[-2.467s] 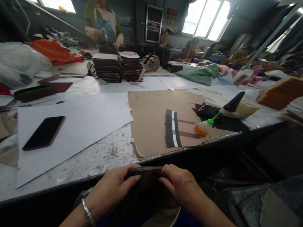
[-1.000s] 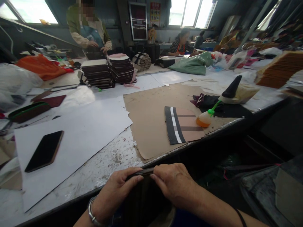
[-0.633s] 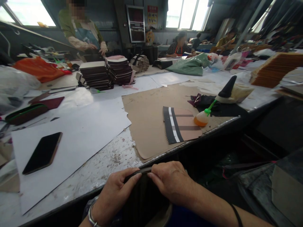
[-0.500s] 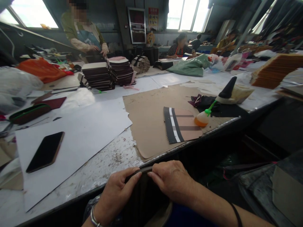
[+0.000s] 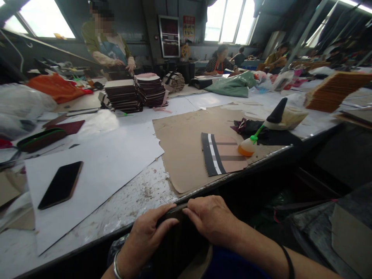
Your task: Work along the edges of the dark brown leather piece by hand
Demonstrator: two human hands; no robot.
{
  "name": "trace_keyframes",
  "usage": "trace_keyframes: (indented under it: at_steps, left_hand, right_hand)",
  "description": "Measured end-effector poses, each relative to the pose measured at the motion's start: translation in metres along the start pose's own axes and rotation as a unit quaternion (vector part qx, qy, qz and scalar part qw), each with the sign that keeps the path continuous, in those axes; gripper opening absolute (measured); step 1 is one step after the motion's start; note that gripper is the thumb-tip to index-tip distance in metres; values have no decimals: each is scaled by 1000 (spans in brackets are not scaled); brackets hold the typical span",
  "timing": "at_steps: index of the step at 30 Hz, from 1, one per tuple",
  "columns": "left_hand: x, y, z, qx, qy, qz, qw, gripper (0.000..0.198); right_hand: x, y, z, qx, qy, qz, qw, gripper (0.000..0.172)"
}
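At the near table edge, my left hand (image 5: 147, 234) and my right hand (image 5: 213, 221) pinch the upper edge of a dark, stiff, leather-like piece (image 5: 175, 210). Both thumbs lie on the near side, with the fingers over the far side. The piece's lower part is lost in shadow, so its whole shape cannot be made out. Beyond my hands, a pinkish panel with dark bands and a black-and-white border (image 5: 228, 152) lies on a brown cardboard sheet (image 5: 184, 155). A squeeze bottle with a green nozzle and orange liquid (image 5: 247, 148) stands at the panel's right end.
A phone (image 5: 61, 185) rests on a white sheet (image 5: 116, 149) at left. Stacks of dark-edged pieces (image 5: 122, 97) stand at the back, near a co-worker (image 5: 109, 50). Dark scraps (image 5: 258, 130) lie right of the cardboard, with a brown stack (image 5: 337, 91) further right.
My left thumb has shifted down and slightly right along the dark piece, away from its top edge. My right hand keeps its pinch. The camera view has shifted slightly.
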State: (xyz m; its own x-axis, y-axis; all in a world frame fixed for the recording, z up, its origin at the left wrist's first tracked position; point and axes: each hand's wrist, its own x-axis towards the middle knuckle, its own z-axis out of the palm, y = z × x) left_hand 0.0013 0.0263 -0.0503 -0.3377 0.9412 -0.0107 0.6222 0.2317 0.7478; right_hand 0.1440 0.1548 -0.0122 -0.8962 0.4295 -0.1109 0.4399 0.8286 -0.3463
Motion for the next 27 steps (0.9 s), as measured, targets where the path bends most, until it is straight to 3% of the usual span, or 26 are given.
trace_keyframes:
  at_steps: [5,12,20,27]
  left_hand:
    - [2,1,1,-22,7,-2,1000,24]
    - [4,10,1,-143,1,-79,987,24]
    - [6,13,1,-176,-12,-109,978,24]
    - [-2,14,2,-235,-6,-176,956,29]
  right_hand:
    - [-1,-1,2,3,9,-4,1000,26]
    - [-3,-7,0,34,11,-24,999,26]
    - [3,-5,0,20,5,5,1000,26]
    - [3,-7,-3,-2,-17,37,999,28]
